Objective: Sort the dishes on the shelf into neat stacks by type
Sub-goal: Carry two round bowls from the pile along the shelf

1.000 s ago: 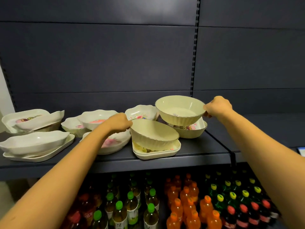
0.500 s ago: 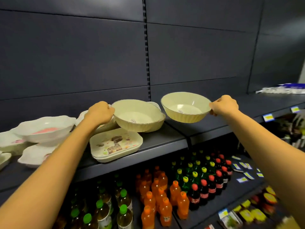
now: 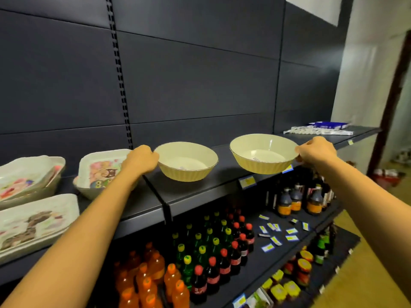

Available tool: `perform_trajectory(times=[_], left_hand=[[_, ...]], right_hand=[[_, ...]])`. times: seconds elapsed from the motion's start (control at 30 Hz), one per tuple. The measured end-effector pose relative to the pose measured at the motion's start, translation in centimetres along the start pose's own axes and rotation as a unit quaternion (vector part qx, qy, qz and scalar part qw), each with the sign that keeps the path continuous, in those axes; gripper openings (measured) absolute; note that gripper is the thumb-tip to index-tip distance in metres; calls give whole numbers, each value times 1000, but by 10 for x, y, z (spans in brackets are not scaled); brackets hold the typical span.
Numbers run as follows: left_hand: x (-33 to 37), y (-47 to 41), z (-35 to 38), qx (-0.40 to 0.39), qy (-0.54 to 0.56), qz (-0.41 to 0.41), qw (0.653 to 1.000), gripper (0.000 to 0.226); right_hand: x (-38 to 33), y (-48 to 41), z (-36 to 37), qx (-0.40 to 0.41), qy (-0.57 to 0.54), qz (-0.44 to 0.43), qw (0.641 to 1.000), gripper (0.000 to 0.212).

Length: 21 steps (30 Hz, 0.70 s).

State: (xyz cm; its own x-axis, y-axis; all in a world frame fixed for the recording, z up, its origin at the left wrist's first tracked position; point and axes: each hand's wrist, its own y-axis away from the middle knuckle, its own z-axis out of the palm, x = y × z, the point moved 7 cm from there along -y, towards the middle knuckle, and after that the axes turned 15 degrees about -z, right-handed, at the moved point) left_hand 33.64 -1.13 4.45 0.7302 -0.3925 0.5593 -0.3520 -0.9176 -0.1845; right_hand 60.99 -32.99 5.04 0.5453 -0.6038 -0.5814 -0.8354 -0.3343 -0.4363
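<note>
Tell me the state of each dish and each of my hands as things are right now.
left bowl, upright, empty, held by its rim
right bowl, upright, empty, held by its rim over the shelf front edge
left hand, gripping the left bowl's rim
right hand, gripping the right bowl's rim
owl dish, sitting on the shelf, untouched
printed tray, lying flat on the shelf

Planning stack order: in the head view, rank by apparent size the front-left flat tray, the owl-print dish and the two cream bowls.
1. Flat tray, though nearest the camera and cropped.
2. Right bowl and left bowl, alike.
3. Owl-print dish, partly behind the arm, so unsure.
</note>
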Motion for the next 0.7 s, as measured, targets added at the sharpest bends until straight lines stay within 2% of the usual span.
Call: perform_trajectory(times=[0.17,0.33,0.5,0.7], left_hand=[[46,3,48,-5,10,-7,1000,43],[77,6,77,17,39,-35,998,38],[97,0,99,22,30,-60,998,30],[108,-26,126,11,10,-83,996,32]], right_hand=[[48,-39,-20,-4,10,4,1000,31],[80,-75,-16,-11,-10,-7,1000,31],[83,-105,0,-36,-18,-35,999,23],[79,-144,18,-36,-48,-65,996,17]])
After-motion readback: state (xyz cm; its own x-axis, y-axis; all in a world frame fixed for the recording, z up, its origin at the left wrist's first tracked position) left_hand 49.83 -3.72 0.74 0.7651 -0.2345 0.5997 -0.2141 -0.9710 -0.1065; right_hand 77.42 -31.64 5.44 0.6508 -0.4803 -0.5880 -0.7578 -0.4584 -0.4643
